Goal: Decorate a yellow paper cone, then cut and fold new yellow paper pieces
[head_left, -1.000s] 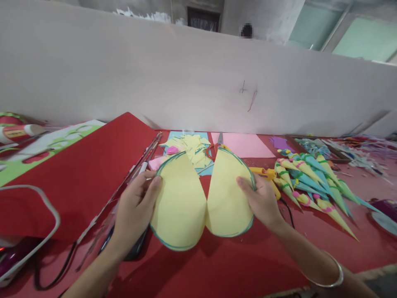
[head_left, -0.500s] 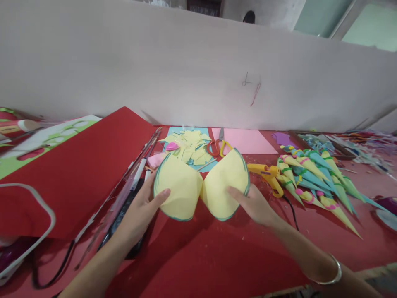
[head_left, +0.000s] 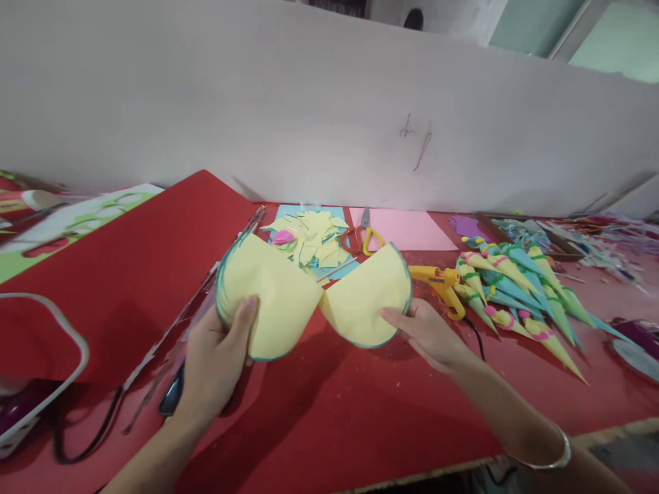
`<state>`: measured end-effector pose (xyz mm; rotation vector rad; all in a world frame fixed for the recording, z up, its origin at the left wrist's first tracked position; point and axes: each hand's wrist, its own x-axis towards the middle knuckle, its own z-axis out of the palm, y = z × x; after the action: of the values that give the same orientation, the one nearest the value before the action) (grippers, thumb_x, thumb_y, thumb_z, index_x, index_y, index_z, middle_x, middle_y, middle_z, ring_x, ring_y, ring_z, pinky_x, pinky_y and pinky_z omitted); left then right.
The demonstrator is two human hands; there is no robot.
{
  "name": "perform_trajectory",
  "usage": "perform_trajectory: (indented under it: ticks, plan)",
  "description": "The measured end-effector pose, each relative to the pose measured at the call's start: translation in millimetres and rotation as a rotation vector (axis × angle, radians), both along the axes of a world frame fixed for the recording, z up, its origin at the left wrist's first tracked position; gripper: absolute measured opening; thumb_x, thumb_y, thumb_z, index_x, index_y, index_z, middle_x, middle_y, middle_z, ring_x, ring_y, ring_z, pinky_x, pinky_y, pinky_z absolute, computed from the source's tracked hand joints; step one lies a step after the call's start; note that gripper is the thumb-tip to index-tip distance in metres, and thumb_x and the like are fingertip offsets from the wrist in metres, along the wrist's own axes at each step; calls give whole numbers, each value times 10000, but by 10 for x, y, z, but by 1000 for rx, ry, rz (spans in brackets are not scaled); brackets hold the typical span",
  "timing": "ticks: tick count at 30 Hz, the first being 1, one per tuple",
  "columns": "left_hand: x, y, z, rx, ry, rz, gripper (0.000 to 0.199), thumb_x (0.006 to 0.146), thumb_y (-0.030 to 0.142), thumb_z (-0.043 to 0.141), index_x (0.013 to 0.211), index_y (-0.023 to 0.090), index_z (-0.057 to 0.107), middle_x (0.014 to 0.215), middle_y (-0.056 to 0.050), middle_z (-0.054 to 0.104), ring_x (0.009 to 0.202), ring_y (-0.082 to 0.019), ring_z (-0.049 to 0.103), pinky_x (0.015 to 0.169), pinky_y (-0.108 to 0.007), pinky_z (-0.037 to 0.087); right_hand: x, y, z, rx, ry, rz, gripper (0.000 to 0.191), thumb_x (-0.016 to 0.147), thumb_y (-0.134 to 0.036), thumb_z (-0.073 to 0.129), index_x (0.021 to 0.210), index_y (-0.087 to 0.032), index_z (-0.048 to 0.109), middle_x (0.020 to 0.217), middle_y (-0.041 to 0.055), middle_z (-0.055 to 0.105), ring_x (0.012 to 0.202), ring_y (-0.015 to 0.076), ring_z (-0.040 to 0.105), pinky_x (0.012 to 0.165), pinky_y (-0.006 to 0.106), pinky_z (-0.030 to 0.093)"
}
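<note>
A yellow paper cutout (head_left: 278,302) with teal marker along its curved edges is held in the air above the red table. Its two rounded halves meet at a narrow point in the middle; whether they are still joined there I cannot tell. My left hand (head_left: 219,350) pinches the left half, thumb on top and fingers hidden beneath. On the other side my right hand (head_left: 425,333) grips the right half (head_left: 368,295) near its outer edge. Beyond the paper lie a pile of yellow scraps (head_left: 324,233) and scissors (head_left: 364,237) with red and yellow handles.
To the right lie a yellow glue gun (head_left: 440,285) with a black cord and a heap of decorated paper cones (head_left: 515,281). A large red sheet (head_left: 139,274) covers the left side. Pink paper (head_left: 406,230) lies against the white wall (head_left: 309,110).
My left hand has moved left with its half of the paper, turning it. The two halves now spread wider, and the meeting point has shifted left and up a little.
</note>
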<state>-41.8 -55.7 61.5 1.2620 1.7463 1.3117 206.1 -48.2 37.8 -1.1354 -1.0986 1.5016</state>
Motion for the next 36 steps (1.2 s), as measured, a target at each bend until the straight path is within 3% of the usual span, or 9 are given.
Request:
perform_trajectory:
  ticks: [2,7,19,28,32,36]
  plan:
    - [-32,-36,63,-3,151,36,302,745,488,538,624,211,535,378,80,389,341,-86,362,341,-208,300,12,-4,-23,56,-64,-97,326,711,-408,656,888,-136,674,923,93,700,899,245,621,821,387,470]
    - [-72,-61,110,41,260,7,280,729,471,546,702,195,588,575,35,544,522,-120,470,453,-210,386,1,-20,17,254,-335,-294,327,782,-465,544,853,-160,640,829,61,680,780,216,603,683,322,489]
    - [-256,-59,49,26,384,62,319,724,502,507,593,212,530,462,60,450,446,-88,418,386,-192,343,129,-40,84,325,-410,-419,283,787,-438,546,845,-166,599,791,51,645,701,188,583,641,301,476]
    - [-323,-75,122,24,348,159,305,744,464,512,555,226,480,405,74,402,368,-78,367,332,-197,274,315,-33,88,417,-497,-558,265,802,-440,525,807,-184,592,724,33,613,712,191,553,645,297,452]
    - [-306,4,52,-24,291,1,290,791,434,440,584,231,423,387,91,362,341,-72,357,343,-199,269,329,-71,81,390,-444,-576,292,809,-465,506,723,-194,571,644,13,562,586,152,499,525,258,425]
    - [-267,175,-74,20,282,-203,227,786,438,415,758,223,482,514,59,450,454,-131,456,434,-251,403,186,-98,65,177,-179,-518,302,755,-487,563,679,-198,527,496,-66,405,356,64,309,295,187,248]
